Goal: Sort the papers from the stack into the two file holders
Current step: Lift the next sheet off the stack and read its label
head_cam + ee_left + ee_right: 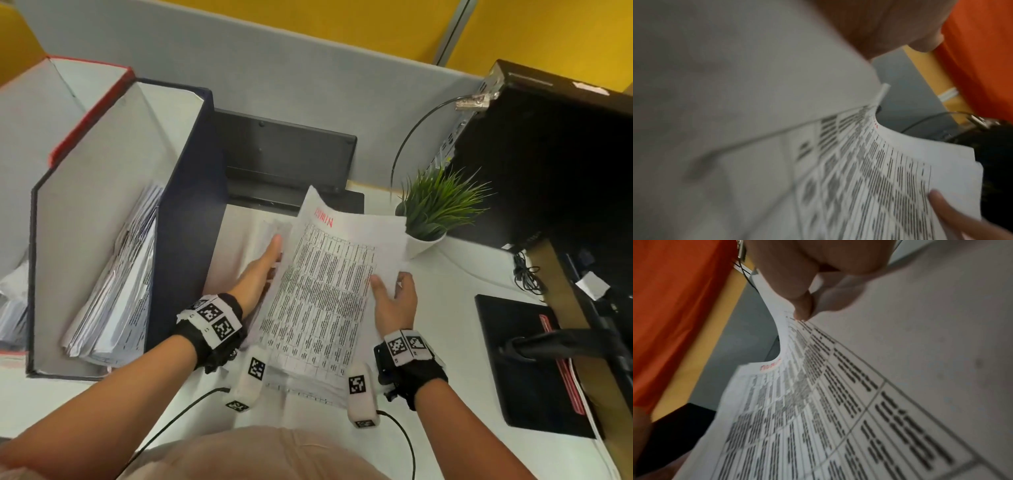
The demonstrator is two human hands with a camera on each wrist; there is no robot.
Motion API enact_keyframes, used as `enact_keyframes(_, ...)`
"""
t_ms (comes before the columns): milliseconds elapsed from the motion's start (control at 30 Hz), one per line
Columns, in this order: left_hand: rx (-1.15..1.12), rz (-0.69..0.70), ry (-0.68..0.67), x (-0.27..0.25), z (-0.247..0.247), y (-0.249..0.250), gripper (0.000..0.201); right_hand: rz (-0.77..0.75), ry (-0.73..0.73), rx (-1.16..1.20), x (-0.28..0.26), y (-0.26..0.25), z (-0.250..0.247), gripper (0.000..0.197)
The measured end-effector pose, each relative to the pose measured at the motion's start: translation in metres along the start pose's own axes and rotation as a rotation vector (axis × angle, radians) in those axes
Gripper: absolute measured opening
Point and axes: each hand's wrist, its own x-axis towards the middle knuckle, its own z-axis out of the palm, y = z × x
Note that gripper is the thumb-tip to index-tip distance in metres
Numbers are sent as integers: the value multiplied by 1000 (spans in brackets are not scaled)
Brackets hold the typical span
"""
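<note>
A stack of printed papers (308,390) lies on the white desk in front of me. Its top sheet (325,291), a dense table under a red heading, is lifted and curved. My right hand (394,298) pinches the sheet's right edge, thumb on top and fingers underneath; the pinch also shows on the sheet (818,418) in the right wrist view. My left hand (260,270) lies with straight fingers at the sheet's left edge, fingertips hidden under it. To the left a navy file holder (185,240) holds a leaning bundle of papers. Beyond it stands a red-edged holder (89,113).
A small potted plant (435,212) stands just right of the sheet's far corner. A black computer tower (565,154) fills the back right, and a black monitor base (524,359) sits to the right. A black keyboard (287,154) leans against the grey partition behind the stack.
</note>
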Motion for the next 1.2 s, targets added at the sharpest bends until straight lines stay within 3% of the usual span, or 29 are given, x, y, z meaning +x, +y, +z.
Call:
enact_keyframes(133,350,166,146,-1,11,4,39,-82,22,66,-3,-14,6,16)
enact_keyframes(167,391,218,179,-1,12,6,38,-108,16,92,-3,-20,6,16)
enact_keyframes(400,206,542,327,-17,11,36,41,-308,-45,336,-11,-70,1,39)
enact_keyframes(500,173,509,327,-20,11,31,39,-265,-91,288,-21,-68,3,47)
enact_keyframes(633,178,415,332,-18,14,17,37,-173,-114,228,-32,-59,8,32)
enact_keyframes(800,104,453,366,-13,10,23,32,-215,-117,282,-27,-58,5,32)
enact_keyframes(1000,229,316,391,-15,13,6,34,-156,-189,194,-40,-40,23,34)
enact_keyframes(1200,260,337,523,-35,0,47,17,-264,-194,259,-32,-64,29,36)
